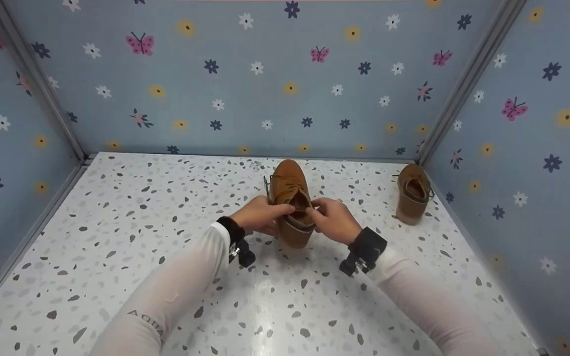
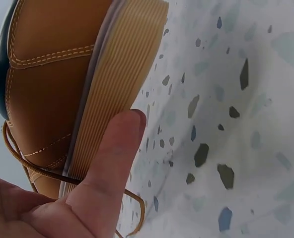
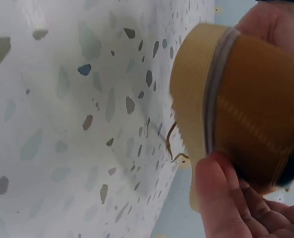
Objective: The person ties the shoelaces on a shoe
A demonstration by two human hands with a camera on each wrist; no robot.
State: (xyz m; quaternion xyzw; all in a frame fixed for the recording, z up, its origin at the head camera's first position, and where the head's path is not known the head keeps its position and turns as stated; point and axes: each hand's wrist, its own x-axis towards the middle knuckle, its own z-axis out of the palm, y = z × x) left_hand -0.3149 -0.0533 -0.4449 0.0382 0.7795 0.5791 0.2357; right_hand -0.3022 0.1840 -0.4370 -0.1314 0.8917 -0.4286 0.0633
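Observation:
A brown lace-up shoe [image 1: 287, 185] points toward the back wall, held between both hands. My left hand [image 1: 264, 213] grips its left side, thumb at the shoe's opening and a finger [image 2: 117, 148] along the ribbed tan sole [image 2: 112, 74]. On the other side my right hand [image 1: 337, 220] holds the collar with its thumb, while its fingers [image 3: 214, 186] lie against the side near the sole. A loose brown lace [image 2: 42, 171] hangs by the left hand. In the right wrist view the heel [image 3: 251, 99] tilts over the speckled surface.
A matching brown shoe [image 1: 412, 193] stands at the right, near the side wall. The white speckled tabletop [image 1: 131, 237] is bordered by blue flowered panels [image 1: 265, 49] at the back and both sides. Metal posts [image 1: 468, 84] mark the corners.

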